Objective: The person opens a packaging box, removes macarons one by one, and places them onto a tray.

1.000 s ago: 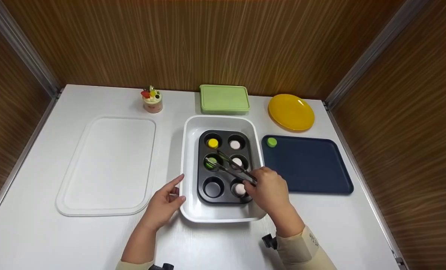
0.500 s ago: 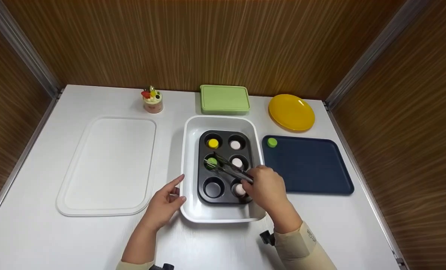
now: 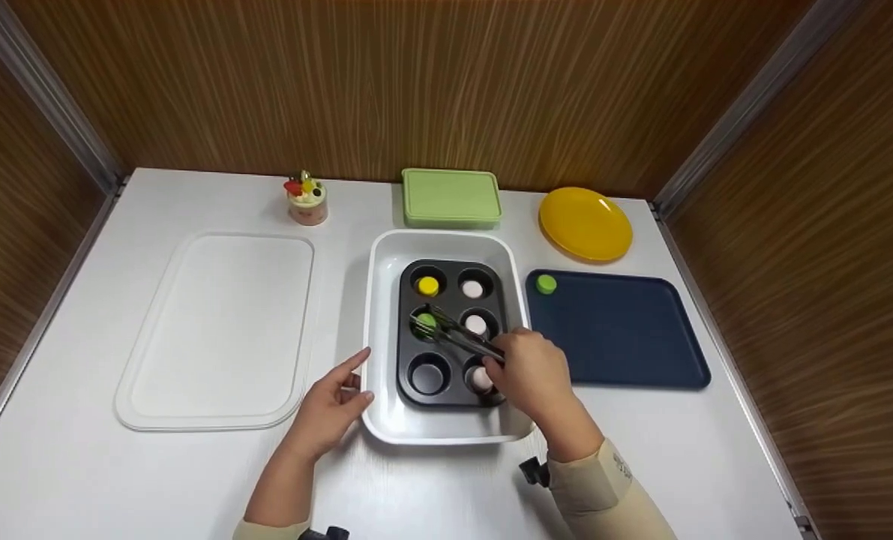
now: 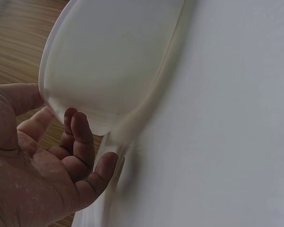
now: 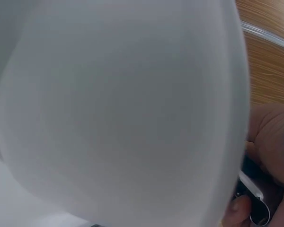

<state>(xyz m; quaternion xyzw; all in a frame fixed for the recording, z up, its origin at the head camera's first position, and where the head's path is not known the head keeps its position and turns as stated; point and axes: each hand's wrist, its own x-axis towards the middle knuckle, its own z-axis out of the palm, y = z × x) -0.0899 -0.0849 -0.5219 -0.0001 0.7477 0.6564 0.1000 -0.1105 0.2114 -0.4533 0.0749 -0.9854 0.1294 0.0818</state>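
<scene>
The six-cup muffin tin (image 3: 450,289) sits inside a deep white basin (image 3: 446,439) on the white counter (image 3: 431,495). To the tin's left, the left hand (image 3: 331,411) rests against the basin's outer side, forefinger and thumb spread wide, the other fingers loosely bent.

At the tin's right edge, the right hand (image 3: 534,375) grips metal tongs (image 3: 477,345), fingers curled round the handles. The tongs slant across the tin to its middle left cup, their tips about a green disc (image 3: 426,321); whether they pinch it cannot be told. The tin's far left cup holds a yellow disc (image 3: 428,286), and its right-hand cups hold three pale pink discs (image 3: 472,289).

Right of the tin lies a navy tray (image 3: 626,337) bearing another green disc (image 3: 546,283), with a yellow plate (image 3: 588,225) at the tin's far right. Behind the tin stands a lidded green box (image 3: 452,196); farther left of it, a toy dessert cup (image 3: 308,204). A flat white lid or tray (image 3: 217,330) lies left of the tin.
</scene>
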